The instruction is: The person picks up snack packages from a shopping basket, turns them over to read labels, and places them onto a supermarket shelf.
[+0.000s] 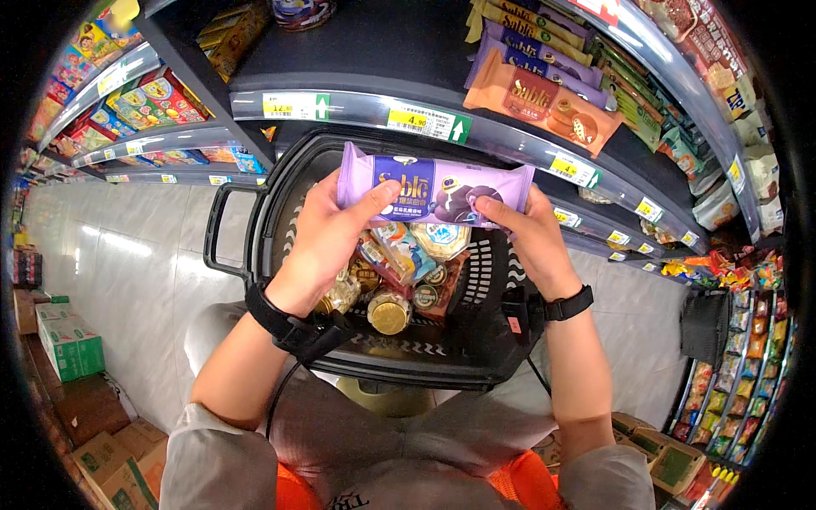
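A purple packet of Sablé cookies [421, 185] is stretched level between my two hands, above a black plastic shopping basket [446, 373]. My left hand [335, 223] pinches its left end, thumb on the front. At the other end my right hand [526, 229] grips the packet the same way. Beneath it in the basket lie a gold-lidded jar [389, 312], another jar [343, 293], a clear round tub [441, 239], a blue snack bag [405, 252] and a brown packet [443, 293]. The packet hides part of the basket's far side.
Ahead runs a dark store shelf [357, 64] with price tags along its edge. An orange cookie packet [542, 102] fronts a row of similar purple ones on it. Cartons [70, 341] stand on the floor at left. Hanging snack racks [733, 370] line the right.
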The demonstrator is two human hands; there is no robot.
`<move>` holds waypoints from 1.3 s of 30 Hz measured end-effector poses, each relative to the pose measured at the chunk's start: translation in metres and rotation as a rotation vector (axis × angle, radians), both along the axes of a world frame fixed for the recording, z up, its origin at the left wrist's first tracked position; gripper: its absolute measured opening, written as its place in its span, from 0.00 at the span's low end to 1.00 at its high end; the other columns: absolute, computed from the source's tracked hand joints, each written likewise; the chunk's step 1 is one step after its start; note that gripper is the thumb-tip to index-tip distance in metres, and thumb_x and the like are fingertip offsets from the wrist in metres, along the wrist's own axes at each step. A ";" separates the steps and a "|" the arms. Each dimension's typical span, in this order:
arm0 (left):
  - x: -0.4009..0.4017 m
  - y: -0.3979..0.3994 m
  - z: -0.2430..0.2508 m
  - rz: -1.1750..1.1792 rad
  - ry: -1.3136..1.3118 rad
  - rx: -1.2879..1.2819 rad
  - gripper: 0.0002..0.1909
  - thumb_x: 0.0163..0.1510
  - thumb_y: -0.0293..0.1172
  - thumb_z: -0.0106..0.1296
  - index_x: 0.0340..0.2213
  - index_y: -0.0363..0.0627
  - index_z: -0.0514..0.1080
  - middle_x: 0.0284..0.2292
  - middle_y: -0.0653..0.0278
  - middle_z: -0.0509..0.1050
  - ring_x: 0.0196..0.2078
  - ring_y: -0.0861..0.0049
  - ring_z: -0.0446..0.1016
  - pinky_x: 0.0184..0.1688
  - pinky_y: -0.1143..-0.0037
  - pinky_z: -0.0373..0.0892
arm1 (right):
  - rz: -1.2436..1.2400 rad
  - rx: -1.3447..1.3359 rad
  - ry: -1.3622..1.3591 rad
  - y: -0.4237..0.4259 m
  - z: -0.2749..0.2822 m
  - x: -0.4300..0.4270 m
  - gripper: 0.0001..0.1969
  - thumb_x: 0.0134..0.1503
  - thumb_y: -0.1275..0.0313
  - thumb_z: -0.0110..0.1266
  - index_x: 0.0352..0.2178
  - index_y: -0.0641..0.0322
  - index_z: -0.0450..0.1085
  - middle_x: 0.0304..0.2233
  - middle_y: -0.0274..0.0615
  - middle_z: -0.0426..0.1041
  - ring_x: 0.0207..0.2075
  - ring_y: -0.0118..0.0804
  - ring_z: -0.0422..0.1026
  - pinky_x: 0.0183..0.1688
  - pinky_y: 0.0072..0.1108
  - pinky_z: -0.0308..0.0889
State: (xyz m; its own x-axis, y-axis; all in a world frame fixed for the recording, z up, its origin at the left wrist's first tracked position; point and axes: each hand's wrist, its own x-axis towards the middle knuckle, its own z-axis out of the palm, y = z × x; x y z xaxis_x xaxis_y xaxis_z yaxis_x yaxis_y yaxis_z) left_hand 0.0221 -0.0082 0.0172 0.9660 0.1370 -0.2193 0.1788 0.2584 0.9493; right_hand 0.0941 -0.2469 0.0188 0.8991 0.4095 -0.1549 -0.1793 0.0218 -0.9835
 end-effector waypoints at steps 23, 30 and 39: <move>0.001 -0.001 -0.005 0.028 -0.059 0.078 0.16 0.54 0.34 0.59 0.41 0.37 0.72 0.35 0.65 0.78 0.36 0.84 0.74 0.39 0.80 0.71 | 0.037 0.038 0.027 -0.002 -0.007 0.002 0.18 0.54 0.72 0.60 0.46 0.67 0.68 0.42 0.38 0.75 0.43 0.28 0.72 0.49 0.21 0.66; 0.002 0.005 0.000 0.019 -0.052 0.084 0.17 0.54 0.36 0.60 0.41 0.39 0.73 0.35 0.66 0.78 0.36 0.84 0.74 0.40 0.80 0.69 | 0.035 0.013 0.047 0.000 -0.002 -0.001 0.22 0.56 0.65 0.60 0.47 0.69 0.67 0.43 0.38 0.73 0.44 0.28 0.71 0.49 0.21 0.65; 0.004 0.007 -0.005 0.034 -0.040 0.093 0.16 0.52 0.38 0.61 0.39 0.41 0.75 0.34 0.68 0.78 0.33 0.87 0.72 0.36 0.81 0.67 | 0.024 0.031 0.017 0.002 -0.009 0.001 0.23 0.57 0.64 0.59 0.48 0.70 0.66 0.44 0.39 0.73 0.45 0.27 0.71 0.49 0.21 0.65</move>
State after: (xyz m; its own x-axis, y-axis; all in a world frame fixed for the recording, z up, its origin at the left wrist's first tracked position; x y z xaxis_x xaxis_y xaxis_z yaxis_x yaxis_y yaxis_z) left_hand 0.0263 -0.0016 0.0123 0.9681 0.1883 -0.1656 0.1329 0.1745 0.9756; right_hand 0.0948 -0.2451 0.0096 0.8864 0.4355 -0.1568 -0.1969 0.0481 -0.9792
